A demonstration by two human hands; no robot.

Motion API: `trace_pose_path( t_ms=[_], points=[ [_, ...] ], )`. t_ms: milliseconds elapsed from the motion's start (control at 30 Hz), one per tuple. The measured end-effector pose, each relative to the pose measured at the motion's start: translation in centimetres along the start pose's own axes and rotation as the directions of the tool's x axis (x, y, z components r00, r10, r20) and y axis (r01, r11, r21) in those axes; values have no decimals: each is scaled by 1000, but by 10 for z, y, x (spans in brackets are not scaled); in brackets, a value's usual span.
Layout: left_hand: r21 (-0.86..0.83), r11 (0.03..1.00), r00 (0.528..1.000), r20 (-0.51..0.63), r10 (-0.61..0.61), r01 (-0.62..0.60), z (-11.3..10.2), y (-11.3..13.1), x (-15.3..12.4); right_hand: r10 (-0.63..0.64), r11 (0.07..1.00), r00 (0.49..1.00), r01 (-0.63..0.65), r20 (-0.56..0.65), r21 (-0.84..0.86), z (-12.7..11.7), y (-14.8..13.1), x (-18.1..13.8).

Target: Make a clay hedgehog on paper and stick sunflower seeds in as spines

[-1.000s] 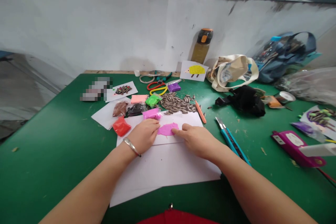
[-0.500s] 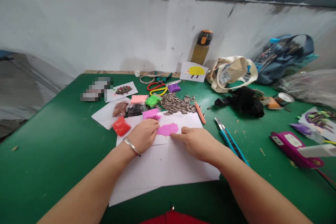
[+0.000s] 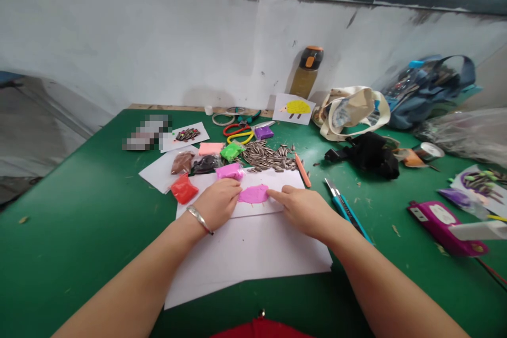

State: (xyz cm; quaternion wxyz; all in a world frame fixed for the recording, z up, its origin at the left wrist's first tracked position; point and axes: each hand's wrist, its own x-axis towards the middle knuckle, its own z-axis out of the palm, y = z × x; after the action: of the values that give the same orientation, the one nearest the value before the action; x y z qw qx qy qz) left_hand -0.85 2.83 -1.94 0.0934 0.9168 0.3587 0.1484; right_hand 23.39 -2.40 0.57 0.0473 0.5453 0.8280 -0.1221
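Observation:
A flattened oval of pink modelling clay (image 3: 254, 194) sticks to a small white sheet of paper (image 3: 241, 212), with short drawn lines below it. The tip of my right hand's (image 3: 303, 208) stretched index finger touches the oval's right edge; its other fingers are curled, and nothing shows in them. My left hand (image 3: 219, 200) rests on the sheet at the oval's left end, fingers extended close together, holding the paper down. A silver bangle (image 3: 199, 219) circles the left wrist. Just beyond the left fingers lies a bag of pink clay (image 3: 229, 171).
Red clay (image 3: 184, 188), brown clay (image 3: 182, 162) and green clay (image 3: 232, 151) lie left of a pile of sunflower seeds (image 3: 267, 156). A teal utility knife (image 3: 346, 210), blade out, lies right of my right hand. Scissors (image 3: 241, 136) and a bottle (image 3: 307, 71) stand farther back.
My right index finger has moved from the oval's lower edge to its right edge. The oval's outline looks smoother. My left hand keeps its place.

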Motion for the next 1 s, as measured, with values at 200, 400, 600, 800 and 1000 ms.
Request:
trace_pose_path(
  t_ms=[200, 400, 600, 800, 1000],
  points=[
    [3, 1000, 1000, 30, 8, -8, -4, 3, 2, -20, 1000, 998, 19, -52, -8, 1, -8, 4],
    [4, 1000, 999, 46, 8, -9, -6, 5, 3, -111, 993, 981, 102, -161, -59, 5, -14, 11],
    [10, 1000, 999, 45, 23, -23, -5, 5, 2, -87, 996, 991, 84, -105, -28, 7, -9, 10],
    [20, 1000, 999, 43, 18, -19, -6, 5, 3, -61, 998, 993, 59, -103, -29, 11, -8, 17],
    [7, 1000, 999, 38, 4, -4, -7, 6, 3, -45, 999, 995, 44, -92, -11, 11, -11, 24]
  ],
)
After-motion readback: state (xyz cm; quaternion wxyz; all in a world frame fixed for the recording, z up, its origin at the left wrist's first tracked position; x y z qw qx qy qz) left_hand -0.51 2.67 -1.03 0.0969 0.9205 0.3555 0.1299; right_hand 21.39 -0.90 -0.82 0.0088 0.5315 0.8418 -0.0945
